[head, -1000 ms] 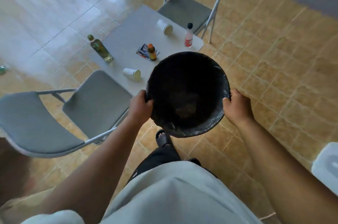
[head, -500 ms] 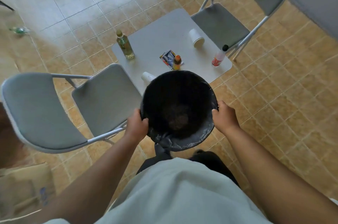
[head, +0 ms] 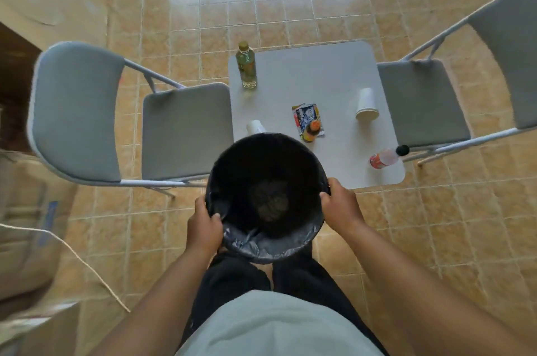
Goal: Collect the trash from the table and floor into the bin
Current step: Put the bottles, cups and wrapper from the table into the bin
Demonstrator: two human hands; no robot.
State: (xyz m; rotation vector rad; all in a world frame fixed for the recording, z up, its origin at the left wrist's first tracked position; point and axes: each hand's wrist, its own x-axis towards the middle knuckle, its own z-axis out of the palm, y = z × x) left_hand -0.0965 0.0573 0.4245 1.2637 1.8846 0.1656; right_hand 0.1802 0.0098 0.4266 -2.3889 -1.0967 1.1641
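Head view: my left hand (head: 203, 225) and right hand (head: 340, 207) each curl over opposite sides of the bin (head: 270, 254), gripping its lined rim and holding it before me at the near edge of the bench (head: 319, 77). A paper cup (head: 255, 126) lies just past the rim; pushing forward could knock it to the floor. Compared with half a second ago, the bench now faces me squarely.
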